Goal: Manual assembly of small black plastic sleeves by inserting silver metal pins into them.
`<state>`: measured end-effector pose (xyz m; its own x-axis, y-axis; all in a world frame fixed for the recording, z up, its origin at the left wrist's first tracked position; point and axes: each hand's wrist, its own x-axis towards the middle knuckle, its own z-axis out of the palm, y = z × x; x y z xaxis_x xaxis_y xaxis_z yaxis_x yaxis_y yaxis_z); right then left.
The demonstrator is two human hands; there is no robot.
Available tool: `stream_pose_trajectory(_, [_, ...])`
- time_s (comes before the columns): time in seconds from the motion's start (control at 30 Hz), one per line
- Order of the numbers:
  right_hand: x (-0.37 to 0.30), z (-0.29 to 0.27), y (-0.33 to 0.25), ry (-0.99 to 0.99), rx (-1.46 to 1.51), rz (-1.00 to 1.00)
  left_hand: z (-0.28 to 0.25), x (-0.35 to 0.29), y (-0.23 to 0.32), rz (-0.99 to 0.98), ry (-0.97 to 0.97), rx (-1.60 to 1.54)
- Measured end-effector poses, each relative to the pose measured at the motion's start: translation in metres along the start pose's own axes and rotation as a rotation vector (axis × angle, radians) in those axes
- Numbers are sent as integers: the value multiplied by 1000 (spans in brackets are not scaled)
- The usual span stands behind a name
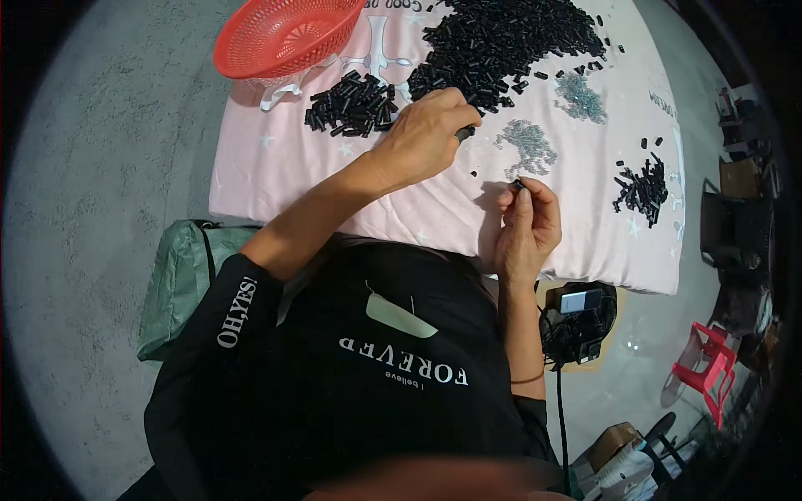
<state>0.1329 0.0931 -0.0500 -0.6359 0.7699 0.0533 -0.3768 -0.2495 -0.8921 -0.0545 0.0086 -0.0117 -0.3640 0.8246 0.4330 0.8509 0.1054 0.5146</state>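
Black tubes [505, 46] lie outside the basket [292, 37], left hand [428, 129] and right hand [530, 225] pinching some.

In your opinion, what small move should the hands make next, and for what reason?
Probably bring the left hand toward the right hand: they are apart, the right one pinches a small black piece, and the left, beside the large black pile, has something dark at its fingers, too small to identify.
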Motion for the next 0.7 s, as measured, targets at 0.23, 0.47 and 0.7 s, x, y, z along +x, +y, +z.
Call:
stream_pose_trajectory(0.23, [-1, 1, 1, 168, -1, -155, 8, 2, -3, 12, -65, 56])
stream_pose_trajectory(0.47, [1, 3, 1, 197, 45, -175, 20, -4, 10, 49, -152, -29])
stream_pose_trajectory(0.7, [2, 3, 0, 180, 16, -138, 27, 14, 9, 59, -133, -21])
